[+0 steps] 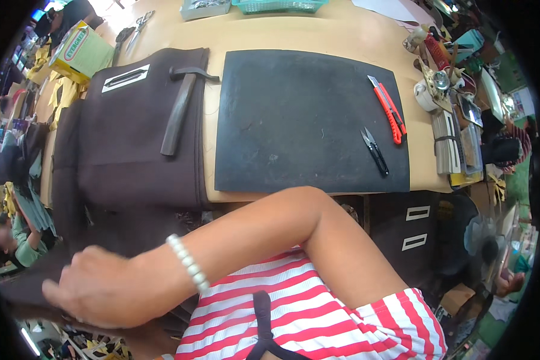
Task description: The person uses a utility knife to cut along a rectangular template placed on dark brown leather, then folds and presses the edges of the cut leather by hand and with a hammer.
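My right arm reaches across my body to the left, a pale beaded bracelet on its wrist. My right hand is curled closed at a dark brown fabric piece at lower left and seems to grip it; motion blurs the fingers. Only a strip of my left arm shows beneath the right forearm, and my left hand is out of sight. Beyond the arm, a large folded dark brown fabric covers the table's left side. A hammer lies on it, beside a white-framed slotted piece.
A black cutting mat carries a red box cutter and thread snips. Scissors and a yellow-green box stand far left. A teal basket sits at the back. Cluttered tools and a white cup line the right edge.
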Demonstrator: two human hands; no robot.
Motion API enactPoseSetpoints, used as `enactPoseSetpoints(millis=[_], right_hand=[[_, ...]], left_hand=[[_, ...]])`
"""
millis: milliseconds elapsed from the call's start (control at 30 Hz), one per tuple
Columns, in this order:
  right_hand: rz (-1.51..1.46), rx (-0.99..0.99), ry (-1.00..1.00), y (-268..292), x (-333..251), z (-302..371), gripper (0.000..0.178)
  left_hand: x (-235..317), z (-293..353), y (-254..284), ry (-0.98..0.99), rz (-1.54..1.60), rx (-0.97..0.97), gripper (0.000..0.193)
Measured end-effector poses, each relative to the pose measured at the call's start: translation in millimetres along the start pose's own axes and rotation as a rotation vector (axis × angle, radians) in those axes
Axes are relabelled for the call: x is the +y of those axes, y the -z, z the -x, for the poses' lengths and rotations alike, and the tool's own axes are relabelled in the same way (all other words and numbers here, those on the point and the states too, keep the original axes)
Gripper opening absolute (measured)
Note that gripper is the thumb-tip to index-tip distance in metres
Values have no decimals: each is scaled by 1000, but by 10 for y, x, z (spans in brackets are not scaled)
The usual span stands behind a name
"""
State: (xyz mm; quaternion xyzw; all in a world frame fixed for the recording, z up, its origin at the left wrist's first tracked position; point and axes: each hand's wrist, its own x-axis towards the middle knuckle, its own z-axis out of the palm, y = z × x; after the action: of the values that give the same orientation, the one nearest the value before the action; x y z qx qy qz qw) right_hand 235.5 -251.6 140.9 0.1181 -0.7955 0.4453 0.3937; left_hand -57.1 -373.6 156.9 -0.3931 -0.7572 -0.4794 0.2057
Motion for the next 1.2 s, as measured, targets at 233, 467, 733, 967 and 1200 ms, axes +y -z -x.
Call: enactPoseSetpoints(millis=[233, 467, 733, 967, 1200], right_hand=[[270, 437, -693, 1208, 414, 1382, 37], [887, 719, -895, 1682, 19, 2587, 30], [1386, 627, -1017, 1723, -37, 2895, 32], [1550, 722, -1158, 1778, -379, 3062, 30], [1104, 1015, -1367, 1824, -615, 3214, 23]], left_hand=[[1034, -141, -2807, -707, 123, -253, 38], [1988, 963, -4882, -866, 355, -502, 42], [2565, 1333, -4954, -1038, 85, -509, 35], [2616, 2128, -3089, -1006, 462, -1393, 70], [2497, 2792, -2676, -990, 332, -1415, 66]])
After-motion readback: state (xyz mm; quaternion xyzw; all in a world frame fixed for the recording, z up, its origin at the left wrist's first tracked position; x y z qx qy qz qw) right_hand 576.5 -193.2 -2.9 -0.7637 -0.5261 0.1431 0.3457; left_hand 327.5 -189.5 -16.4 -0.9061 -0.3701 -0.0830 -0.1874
